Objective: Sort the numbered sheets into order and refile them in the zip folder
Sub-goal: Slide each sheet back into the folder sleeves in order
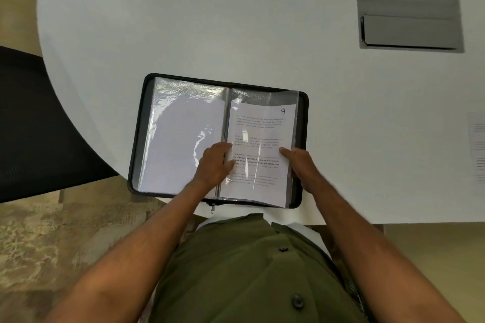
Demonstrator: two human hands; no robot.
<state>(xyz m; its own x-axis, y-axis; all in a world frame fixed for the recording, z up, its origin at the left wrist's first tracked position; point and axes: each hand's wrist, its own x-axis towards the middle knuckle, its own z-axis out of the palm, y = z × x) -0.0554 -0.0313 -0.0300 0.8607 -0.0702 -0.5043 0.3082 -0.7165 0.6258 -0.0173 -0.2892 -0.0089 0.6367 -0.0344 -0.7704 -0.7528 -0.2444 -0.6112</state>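
A black zip folder [136, 139] lies open at the near edge of the white table, with clear plastic sleeves on both sides. The left sleeve [178, 134] covers a blank white sheet. On the right side a printed sheet marked 9 [262, 123] sits in a sleeve, slightly skewed, its lower edge reaching the folder's rim. My left hand [214, 162] holds the sheet's left edge near the spine, fingers curled onto it. My right hand [301, 165] grips the right edge of the sheet and sleeve, thumb on top.
A grey cable hatch [409, 10] is set into the table [262, 21] at the far right. Another printed sheet [477, 147] lies at the right edge of view. A black chair [39, 126] stands to the left, beside the table's curved edge.
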